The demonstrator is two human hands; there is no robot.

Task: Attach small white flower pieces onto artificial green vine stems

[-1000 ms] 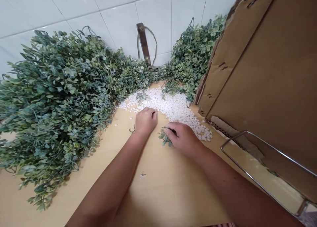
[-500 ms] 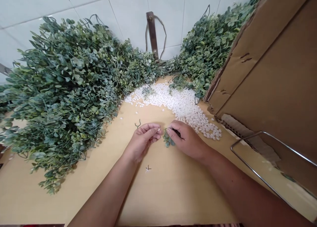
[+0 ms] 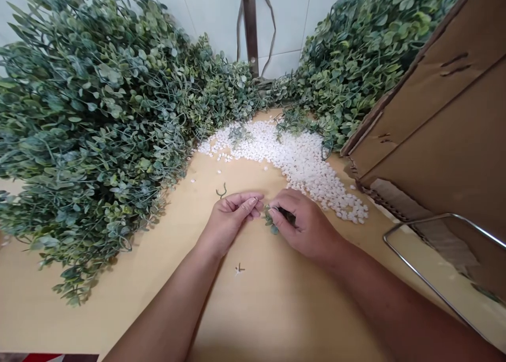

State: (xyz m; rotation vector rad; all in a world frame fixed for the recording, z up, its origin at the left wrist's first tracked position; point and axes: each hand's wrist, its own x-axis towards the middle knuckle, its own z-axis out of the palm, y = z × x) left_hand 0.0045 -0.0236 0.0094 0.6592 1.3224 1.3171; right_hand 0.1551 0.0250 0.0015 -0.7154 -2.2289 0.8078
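My left hand (image 3: 235,214) is closed in a pinch, thumb against the fingers. A small white piece showed in that pinch a moment ago; now the fingertips mostly cover it. Just to the right, my right hand (image 3: 298,219) is closed around an artificial leaf sprig (image 3: 269,221), whose green leaves poke out beside the thumb. The fingertips of both hands face each other with a small gap. A curved green stem piece (image 3: 221,192) lies just beyond my left hand. Nearer me on the table rests a small forked scrap (image 3: 239,269), pale and dark.
Loose small white pieces (image 3: 300,162) are heaped beyond my hands. Bushy artificial greenery (image 3: 98,114) fills the left, with more greenery (image 3: 356,51) at the back right. A cardboard box (image 3: 443,114) and a bent metal wire frame (image 3: 419,219) stand at right on the wooden table (image 3: 158,299).
The view has shifted slightly downward and closer. The white piece in my left fingers has gone from sight. My right hand still holds the sprig, with less of its leaves showing.
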